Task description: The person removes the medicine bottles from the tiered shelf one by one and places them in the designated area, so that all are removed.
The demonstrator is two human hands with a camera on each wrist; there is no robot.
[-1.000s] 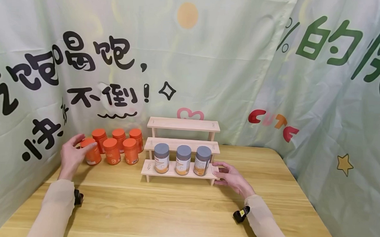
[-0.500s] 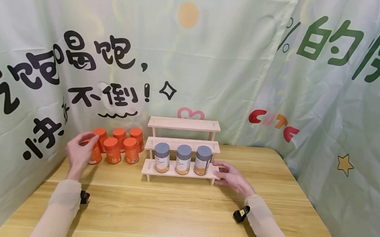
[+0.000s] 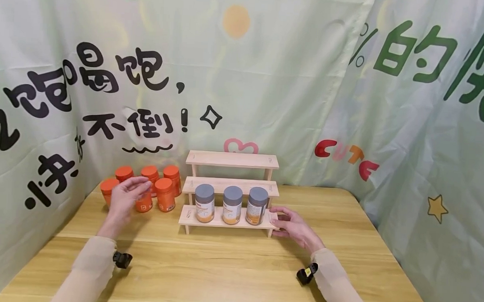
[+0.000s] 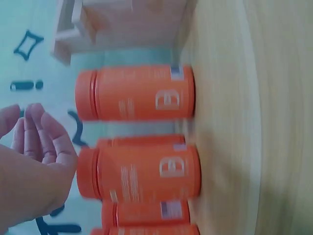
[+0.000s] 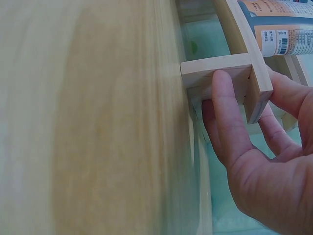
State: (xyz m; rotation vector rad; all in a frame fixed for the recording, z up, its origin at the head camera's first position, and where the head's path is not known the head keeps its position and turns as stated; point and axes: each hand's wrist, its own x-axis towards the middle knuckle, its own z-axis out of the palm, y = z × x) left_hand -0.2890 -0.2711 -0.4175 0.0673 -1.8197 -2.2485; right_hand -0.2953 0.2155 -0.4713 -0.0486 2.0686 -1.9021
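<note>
My left hand (image 3: 124,200) is over the front row of orange bottles (image 3: 165,201), its fingers slightly bent with nothing between them. It partly covers one front bottle (image 3: 144,204). In the left wrist view the empty hand (image 4: 36,166) is beside the cap of an orange bottle (image 4: 146,171). At the right end of the pale wooden three-step shelf (image 3: 232,159), my right hand (image 3: 297,227) grips the lowest step. The right wrist view has the hand's (image 5: 264,161) fingers around the board and leg (image 5: 215,66). Three grey-capped jars (image 3: 232,204) stand upright on that step.
More orange bottles stand behind and at the left, one (image 3: 108,190) partly behind the left hand. A printed cloth (image 3: 284,103) hangs behind the wooden table (image 3: 204,271) and along its sides.
My left hand has left the leftmost orange bottle and moved right, to in front of the neighbouring one. The right hand stays on the shelf. The head view has shifted slightly.
</note>
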